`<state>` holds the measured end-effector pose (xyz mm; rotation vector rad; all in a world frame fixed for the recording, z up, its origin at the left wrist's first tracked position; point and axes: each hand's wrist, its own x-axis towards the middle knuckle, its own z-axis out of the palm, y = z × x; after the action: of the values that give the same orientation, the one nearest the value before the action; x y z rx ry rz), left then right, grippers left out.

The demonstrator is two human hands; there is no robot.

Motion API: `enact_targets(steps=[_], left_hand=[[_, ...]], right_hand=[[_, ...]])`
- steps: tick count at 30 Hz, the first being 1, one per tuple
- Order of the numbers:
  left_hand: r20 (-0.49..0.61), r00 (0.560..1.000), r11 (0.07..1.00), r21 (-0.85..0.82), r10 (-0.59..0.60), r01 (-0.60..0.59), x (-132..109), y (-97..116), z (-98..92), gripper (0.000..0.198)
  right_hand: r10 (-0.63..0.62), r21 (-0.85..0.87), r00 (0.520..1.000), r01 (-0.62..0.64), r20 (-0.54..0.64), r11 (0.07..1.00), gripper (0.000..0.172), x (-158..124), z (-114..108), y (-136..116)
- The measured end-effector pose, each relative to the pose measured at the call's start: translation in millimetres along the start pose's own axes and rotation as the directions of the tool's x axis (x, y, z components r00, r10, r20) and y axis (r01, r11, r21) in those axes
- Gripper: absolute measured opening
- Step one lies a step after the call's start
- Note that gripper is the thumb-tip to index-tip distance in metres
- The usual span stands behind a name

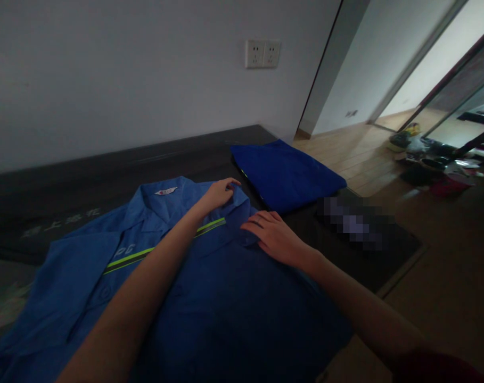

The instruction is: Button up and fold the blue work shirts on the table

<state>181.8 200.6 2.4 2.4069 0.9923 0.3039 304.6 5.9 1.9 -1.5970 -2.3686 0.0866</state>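
Note:
A blue work shirt [202,271] lies spread out, with a pointed collar, a white neck label and a yellow-green and dark stripe across the chest. One short sleeve is folded in over the front at the left. My left hand [218,194] has its fingers curled on the fabric at the right shoulder. Lower down, my right hand [279,240] grips the cloth by the right sleeve, fingers bent over a fold. A ring shows on one of its fingers. Part of the shirt front is hidden under my left forearm.
The shirt rests on a dark, low surface [178,151] against a pale wall with sockets [262,53]. Beyond my hands lies a folded, darker blue garment [289,173]. A blurred-out object [351,221] is right of it. Clutter [437,162] stands on the wooden floor [369,154].

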Motion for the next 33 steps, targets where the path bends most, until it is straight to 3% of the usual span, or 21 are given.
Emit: enact_targets(steps=[4,7,11,17,21,27,33], left_hand=[[0.013,0.997,0.995,-0.061,-0.073,0.073,2,4,-2.8,0.036],[-0.003,0.999,0.999,0.028,-0.043,0.043,0,8,-2.0,0.041],[0.000,1.000,0.990,0.138,-0.015,0.015,0,0,-3.2,0.021],[-0.013,0.999,0.987,0.157,-0.033,0.035,3,-19,-22.8,0.032],[0.066,0.997,0.980,0.197,-0.050,0.036,3,-30,-32.8,0.036],[0.075,0.994,0.954,0.294,-0.076,0.051,0,-37,-21.4,0.035],[0.001,0.992,0.933,0.339,-0.128,0.120,1,-28,-8.5,0.039]], right_hand=[[0.122,0.005,0.988,-0.122,-0.096,0.992,0.047,-13,3,9],[0.197,0.048,0.971,-0.192,-0.137,0.980,0.049,-18,9,14],[0.233,0.145,0.962,-0.213,-0.143,0.966,0.046,-18,13,16],[0.305,0.292,0.943,-0.256,-0.136,0.921,0.045,-16,14,16],[0.363,0.341,0.922,-0.300,-0.138,0.891,0.047,-17,14,18],[0.444,0.361,0.885,-0.371,-0.144,0.856,0.041,-18,12,22],[0.494,0.359,0.866,-0.439,-0.075,0.824,0.035,-18,6,21]])
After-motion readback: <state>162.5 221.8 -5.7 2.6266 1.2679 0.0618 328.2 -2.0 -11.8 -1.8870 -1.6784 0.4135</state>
